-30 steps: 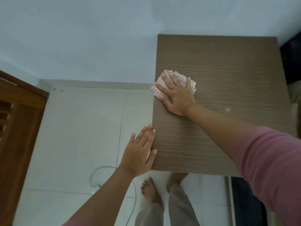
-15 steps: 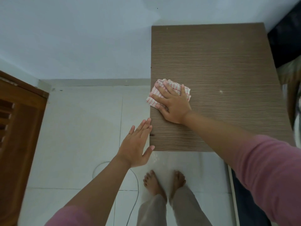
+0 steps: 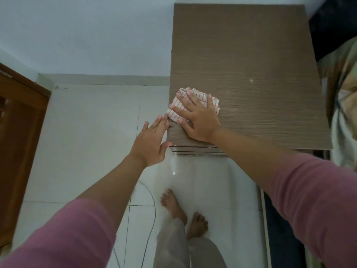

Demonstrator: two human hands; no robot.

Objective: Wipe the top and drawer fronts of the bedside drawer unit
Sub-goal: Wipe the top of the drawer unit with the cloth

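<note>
The bedside drawer unit [image 3: 251, 55] has a brown wood-grain top seen from above; a thin strip of its drawer fronts [image 3: 199, 151] shows under the near edge. A folded white cloth with red lines [image 3: 177, 109] lies at the top's near left part. My right hand [image 3: 197, 120] presses flat on the cloth, fingers spread. My left hand [image 3: 152, 140] is flat and open against the unit's left near corner, holding nothing, its fingertips close to the cloth.
White floor tiles [image 3: 92, 132] lie left and in front of the unit, with a thin cable [image 3: 152, 206] curving across them. A wooden door [image 3: 17, 132] stands at the far left. Bedding [image 3: 345, 93] is at the right. My bare feet [image 3: 183, 215] stand before the unit.
My right hand has slid the cloth toward the near left edge of the top. My left hand rose alongside the left corner. The view tilted, revealing the drawer fronts' strip.
</note>
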